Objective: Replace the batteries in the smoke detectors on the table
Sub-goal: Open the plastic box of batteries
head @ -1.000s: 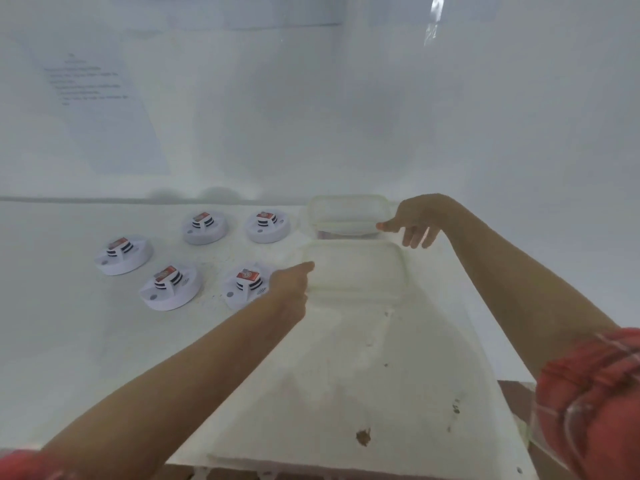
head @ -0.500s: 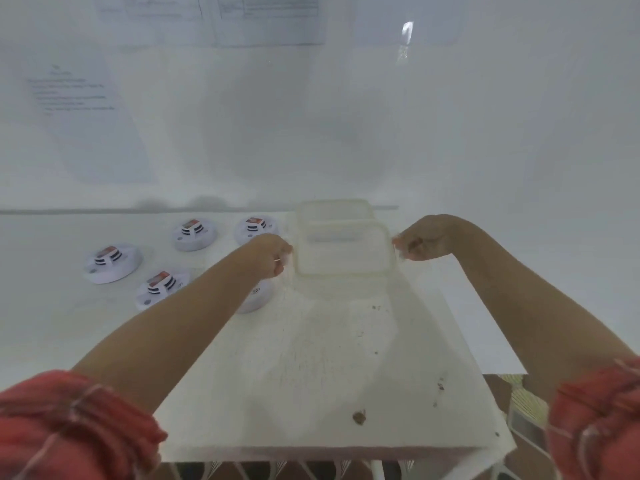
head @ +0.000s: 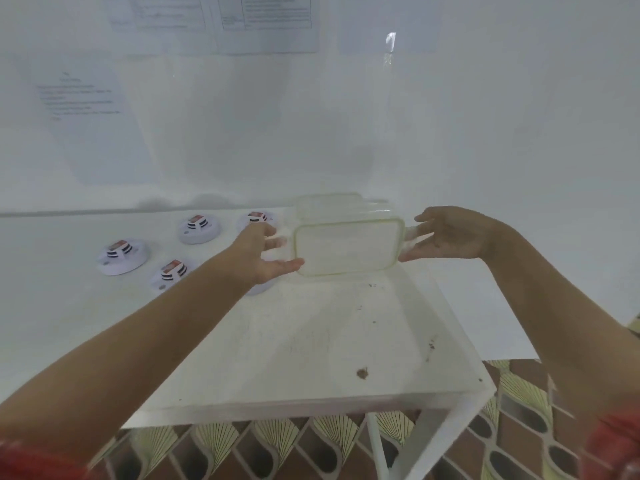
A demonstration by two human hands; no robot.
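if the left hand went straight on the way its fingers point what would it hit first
The clear box, at its left edge. The left hand looks nearly on it; blur hides any contact.

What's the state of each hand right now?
Left hand: open, straight fingers against the left edge of the clear rectangular plastic lid with green seal.
Right hand: open, straight fingers against that lid's right edge.

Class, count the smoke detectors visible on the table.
5 smoke detectors: far left, front left, back middle, back behind the left hand, and one mostly hidden under that hand.
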